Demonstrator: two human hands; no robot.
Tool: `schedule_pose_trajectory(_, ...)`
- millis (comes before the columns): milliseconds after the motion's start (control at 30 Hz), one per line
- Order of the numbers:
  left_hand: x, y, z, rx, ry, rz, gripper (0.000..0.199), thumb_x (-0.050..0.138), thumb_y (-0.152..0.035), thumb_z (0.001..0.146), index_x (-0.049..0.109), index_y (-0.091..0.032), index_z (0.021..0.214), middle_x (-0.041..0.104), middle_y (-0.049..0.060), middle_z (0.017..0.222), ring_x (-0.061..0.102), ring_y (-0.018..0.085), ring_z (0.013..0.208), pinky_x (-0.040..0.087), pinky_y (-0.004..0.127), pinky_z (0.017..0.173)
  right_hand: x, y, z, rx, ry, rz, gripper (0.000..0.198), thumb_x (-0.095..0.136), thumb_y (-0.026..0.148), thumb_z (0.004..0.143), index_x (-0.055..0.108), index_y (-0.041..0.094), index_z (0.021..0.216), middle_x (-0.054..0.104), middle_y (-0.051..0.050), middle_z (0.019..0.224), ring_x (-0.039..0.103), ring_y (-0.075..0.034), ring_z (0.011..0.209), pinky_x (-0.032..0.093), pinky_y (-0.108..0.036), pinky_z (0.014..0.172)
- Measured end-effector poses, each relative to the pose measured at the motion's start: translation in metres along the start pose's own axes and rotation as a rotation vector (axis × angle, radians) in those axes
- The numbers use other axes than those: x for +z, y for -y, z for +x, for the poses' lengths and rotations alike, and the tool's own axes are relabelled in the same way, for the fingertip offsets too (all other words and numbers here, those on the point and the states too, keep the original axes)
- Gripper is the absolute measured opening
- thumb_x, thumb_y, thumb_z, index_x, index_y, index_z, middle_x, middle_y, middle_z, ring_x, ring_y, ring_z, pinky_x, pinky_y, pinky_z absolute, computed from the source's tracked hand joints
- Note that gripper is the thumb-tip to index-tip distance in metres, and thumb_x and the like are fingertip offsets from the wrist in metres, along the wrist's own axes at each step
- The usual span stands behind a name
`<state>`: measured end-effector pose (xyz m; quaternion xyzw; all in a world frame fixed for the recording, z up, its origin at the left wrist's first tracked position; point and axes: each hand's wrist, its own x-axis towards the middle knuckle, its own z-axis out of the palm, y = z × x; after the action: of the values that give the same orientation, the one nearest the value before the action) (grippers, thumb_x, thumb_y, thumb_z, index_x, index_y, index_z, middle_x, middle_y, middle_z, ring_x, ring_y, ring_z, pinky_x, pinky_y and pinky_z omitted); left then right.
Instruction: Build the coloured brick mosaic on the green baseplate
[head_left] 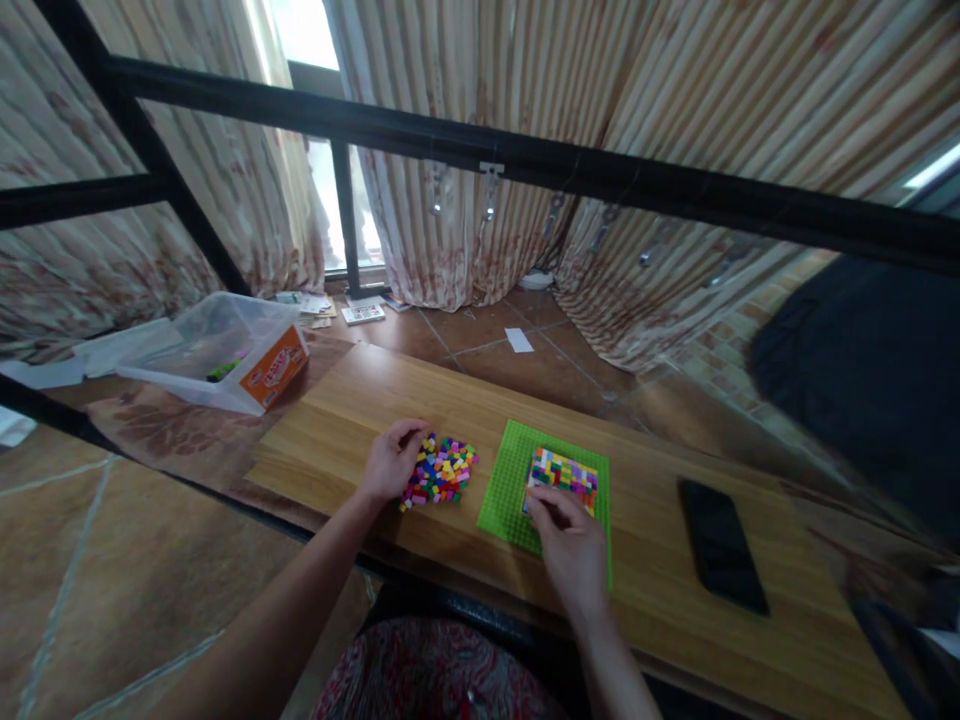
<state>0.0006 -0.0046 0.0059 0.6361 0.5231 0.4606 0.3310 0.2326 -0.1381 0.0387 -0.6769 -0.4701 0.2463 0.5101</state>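
Note:
On the wooden table, my left hand (391,462) rests at the left side of a loose pile of small coloured toy bricks (448,470). Its fingers are curled together, and whatever they hold is hidden. My right hand (574,545) reaches over a green baseplate (502,490), thumb and forefinger pinched at the near left corner of a block of multicoloured bricks (566,472) built on the plate. Anything between those fingertips is too small to make out. The hand covers the near part of the built block.
A black phone (722,545) lies on the table (645,610) at the right. Beyond the table's left end, a clear plastic bin (202,350) with an orange label stands on the floor. A black metal rail (420,130) crosses in front of patterned curtains (465,230).

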Motion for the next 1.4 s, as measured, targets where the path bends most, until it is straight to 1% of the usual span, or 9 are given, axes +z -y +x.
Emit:
schedule_pose_trajectory(100,0.000,-0.001,0.000,0.000,0.005,0.001,0.024,0.054,-0.036,0.085,0.070,-0.020,0.092,0.072,0.005,0.096,0.066,0.020,0.090,0.052,0.034,0.088,-0.029,-0.015,0.001,0.116,-0.109,0.020,0.032,0.062,0.046,0.077,0.074,0.019,0.090,0.073,-0.009,0.097,0.067,-0.022,0.085,0.054,-0.037,0.078)
schedule_pose_trajectory(167,0.000,0.000,0.001,0.004,0.004,-0.003,0.025,0.054,-0.037,0.084,0.070,-0.020,0.092,0.072,0.005,0.096,0.066,0.020,0.091,0.052,0.034,0.088,-0.046,-0.023,0.004,0.156,-0.180,-0.012,0.034,0.065,0.046,0.074,0.074,0.018,0.091,0.073,-0.010,0.096,0.068,-0.023,0.085,0.054,-0.037,0.079)
schedule_pose_trajectory(300,0.000,0.002,0.001,-0.004,0.002,-0.002,0.026,0.054,-0.038,0.084,0.070,-0.019,0.093,0.072,0.006,0.096,0.066,0.020,0.090,0.052,0.034,0.088,-0.063,-0.026,0.014,0.195,-0.233,-0.102,0.036,0.063,0.045,0.073,0.073,0.016,0.091,0.074,-0.011,0.092,0.068,-0.025,0.082,0.053,-0.039,0.077)
schedule_pose_trajectory(400,0.000,0.003,0.002,-0.012,0.002,-0.011,0.026,0.055,-0.040,0.084,0.070,-0.020,0.092,0.072,0.006,0.096,0.066,0.020,0.090,0.052,0.034,0.088,-0.063,-0.021,0.020,0.194,-0.228,-0.206,0.035,0.061,0.046,0.073,0.074,0.016,0.088,0.075,-0.011,0.087,0.068,-0.026,0.078,0.051,-0.037,0.073)
schedule_pose_trajectory(533,0.001,0.002,0.002,0.004,-0.016,-0.018,0.027,0.055,-0.041,0.084,0.070,-0.020,0.091,0.072,0.005,0.096,0.066,0.020,0.092,0.052,0.034,0.089,-0.057,-0.019,0.025,0.151,-0.220,-0.312,0.038,0.060,0.050,0.074,0.074,0.017,0.085,0.075,-0.010,0.083,0.066,-0.025,0.074,0.049,-0.035,0.069)
schedule_pose_trajectory(700,0.000,0.002,0.002,-0.016,-0.005,-0.008,0.025,0.055,-0.039,0.083,0.070,-0.020,0.091,0.073,0.005,0.096,0.066,0.020,0.091,0.052,0.034,0.089,-0.051,-0.023,0.028,0.106,-0.207,-0.411,0.039,0.057,0.053,0.077,0.074,0.020,0.084,0.074,-0.008,0.081,0.065,-0.023,0.071,0.046,-0.035,0.069)
schedule_pose_trajectory(833,0.001,0.003,0.002,-0.023,-0.012,0.002,0.024,0.055,-0.037,0.083,0.070,-0.020,0.091,0.072,0.005,0.097,0.066,0.021,0.092,0.051,0.035,0.090,-0.047,-0.025,0.030,0.094,-0.205,-0.454,0.038,0.055,0.053,0.079,0.075,0.021,0.085,0.074,-0.008,0.086,0.066,-0.023,0.075,0.046,-0.035,0.072)
schedule_pose_trajectory(1133,0.001,0.002,0.001,-0.017,-0.013,-0.011,0.025,0.054,-0.037,0.084,0.070,-0.020,0.092,0.072,0.005,0.097,0.066,0.020,0.092,0.052,0.034,0.090,-0.050,-0.028,0.025,0.089,-0.206,-0.414,0.038,0.053,0.048,0.081,0.074,0.019,0.095,0.075,-0.010,0.093,0.067,-0.026,0.080,0.047,-0.037,0.076)
schedule_pose_trajectory(1400,0.000,0.002,0.001,-0.016,0.000,0.010,0.026,0.053,-0.037,0.085,0.070,-0.019,0.093,0.073,0.005,0.096,0.066,0.020,0.091,0.052,0.034,0.089,-0.049,-0.033,0.031,0.164,-0.237,-0.317,0.034,0.060,0.044,0.076,0.073,0.017,0.091,0.075,-0.010,0.087,0.068,-0.025,0.078,0.049,-0.036,0.074)
